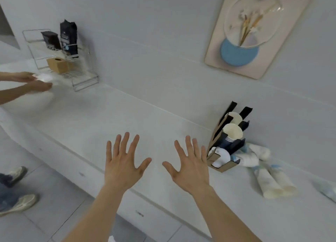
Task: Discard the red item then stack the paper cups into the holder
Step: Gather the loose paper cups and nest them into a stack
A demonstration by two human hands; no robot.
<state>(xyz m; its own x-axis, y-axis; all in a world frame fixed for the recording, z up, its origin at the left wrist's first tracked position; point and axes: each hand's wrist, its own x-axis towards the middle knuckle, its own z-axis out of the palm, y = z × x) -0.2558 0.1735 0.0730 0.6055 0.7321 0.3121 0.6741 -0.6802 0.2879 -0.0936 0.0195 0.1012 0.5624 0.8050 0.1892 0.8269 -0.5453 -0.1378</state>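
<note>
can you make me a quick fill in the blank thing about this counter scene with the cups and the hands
1. Both hands, left hand and right hand, are spread open and hold ____.
2. The cup holder stands to the ____ of the right hand.
3. Loose paper cups lie on the counter on their ____.
4. The wire rack near the wall carries two ____ bags.

Missing words: nothing; right; sides; dark

No legible text anywhere.
</note>
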